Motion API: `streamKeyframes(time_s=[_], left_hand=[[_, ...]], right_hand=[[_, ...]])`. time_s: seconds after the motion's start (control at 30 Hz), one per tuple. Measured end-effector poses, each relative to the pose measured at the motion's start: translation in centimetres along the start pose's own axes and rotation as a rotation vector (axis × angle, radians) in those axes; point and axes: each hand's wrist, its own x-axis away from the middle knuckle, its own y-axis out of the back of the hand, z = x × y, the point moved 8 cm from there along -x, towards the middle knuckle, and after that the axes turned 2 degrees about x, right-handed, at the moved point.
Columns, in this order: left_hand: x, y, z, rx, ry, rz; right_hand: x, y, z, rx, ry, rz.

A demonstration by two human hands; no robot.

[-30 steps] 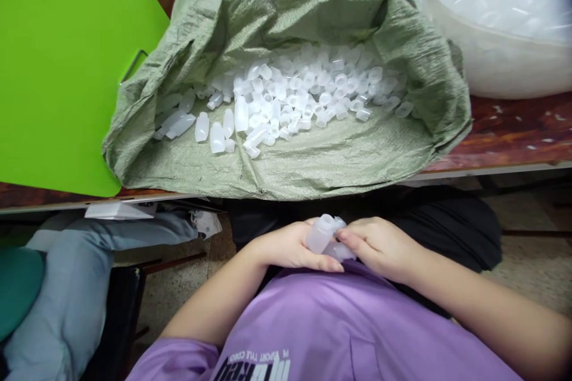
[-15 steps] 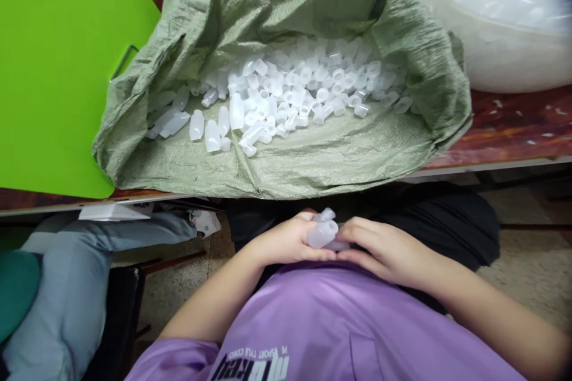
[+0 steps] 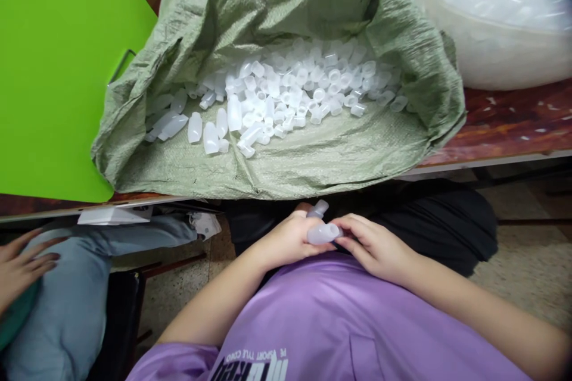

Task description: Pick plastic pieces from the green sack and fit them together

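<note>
Currently | your left hand (image 3: pixel 286 239) clasps front bottle (image 3: pixel 320 234) and rear bottle (image 3: pixel 317 209), short of the sack (image 3: pixel 313 155) | your right hand (image 3: pixel 379 247) meets front bottle's mouth, pinch unclear | risk: sharing one grip, rear bottle could slip to the floor (image 3: pixel 521 256).

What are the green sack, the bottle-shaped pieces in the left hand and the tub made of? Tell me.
Green sack: probably woven plastic, faintly shiny, from its fine weave and stiff creases. Bottle-shaped pieces in the left hand: likely plastic or silicone, satiny, from their milky translucent walls. Tub: perhaps plastic, smooth, from its cloudy wall.
</note>
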Motion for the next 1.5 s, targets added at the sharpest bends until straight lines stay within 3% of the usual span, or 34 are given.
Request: streamKeyframes(time_s=[0.1, 0.23, 0.3, 0.4, 0.47, 0.57, 0.63, 0.77, 0.93, 1.07, 1.13, 1.17, 1.2, 1.27, 1.37, 1.5], left_hand=[[-0.1, -0.4, 0.4, -0.124, 0.050, 0.025], [-0.1, -0.4, 0.8, -0.285, 0.114, 0.037], [-0.1, -0.2, 0.9, -0.358, 0.140, 0.030], [-0.3, 0.2, 0.8, -0.423, 0.166, 0.021], [-0.3, 0.4, 0.8, -0.427, 0.180, 0.012], [-0.1, 0.2, 0.8, -0.355, 0.192, 0.024], [0.2, -0.3, 0.8, -0.250, 0.190, 0.053], [0.8, -1.0, 0.7, -0.002, 0.149, 0.054], [0.8, -1.0, 1.0, 0.260, 0.124, -0.010], [0.8, -1.6, 1.8, 0.519, 0.202, 0.012], [0.9, -2.0, 1.7, 0.619, 0.233, 0.056], [1.0, -2.1, 1.5, 0.652, 0.239, 0.081], [0.9, -2.2, 1.3, 0.672, 0.235, 0.104], [0.7, -2.2, 0.5, 0.672, 0.191, 0.136], [0.3, -1.8, -0.4, 0.563, 0.104, 0.138], [0.0, -1.7, -0.8, 0.434, 0.066, 0.134]], right_hand=[[-0.5, -0.6, -1.1, -0.035, -0.053, -0.012], [-0.7, -0.9, -1.5, -0.027, -0.018, 0.131], [-0.4, 0.1, -1.0, 0.019, 0.028, 0.170], [0.0, 3.8, 0.7, 0.092, 0.137, 0.064], [-0.3, 7.6, 2.0, 0.175, 0.202, -0.126], [-2.1, 13.0, 2.0, 0.471, 0.042, -0.424], [-4.3, 14.8, 0.6, 0.712, -0.198, -0.412], [-9.0, 16.0, -0.5, 0.807, -0.305, -0.371], [-12.0, 16.3, -1.3, 0.812, -0.326, -0.339], [-10.2, 16.0, 0.5, 0.758, -0.285, -0.378], [-8.4, 14.4, 2.1, 0.646, -0.174, -0.365], [-7.4, 13.1, 3.3, 0.501, -0.037, -0.334], [-6.4, 11.2, 4.5, 0.370, 0.109, -0.250], [-4.6, 8.1, 5.2, 0.197, 0.200, -0.119], [-3.0, 5.2, 3.3, -0.008, 0.066, -0.029], [-2.0, 3.8, 0.3, -0.345, -0.097, 0.014]])
